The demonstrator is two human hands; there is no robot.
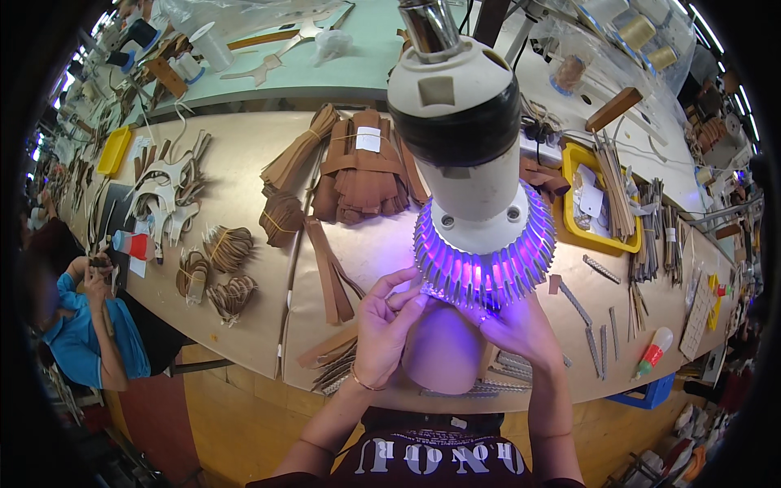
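Note:
A big white lamp (476, 171) with a finned metal head glows violet just above my hands. My left hand (389, 324) pinches a thin strip right under the lamp's rim, fingers closed on it. On the other side my right hand (521, 328) rests under the lamp, touching a rounded, violet-lit form (439, 358) at the bench's front edge. What the right fingers hold is hidden by the lamp.
Bundles of brown leather strips (358, 167) lie on the tan bench (244, 309). A yellow tray (598, 203) of pieces stands at right, a red-capped glue bottle (653, 351) near it. A person in a blue shirt (81, 325) sits at left.

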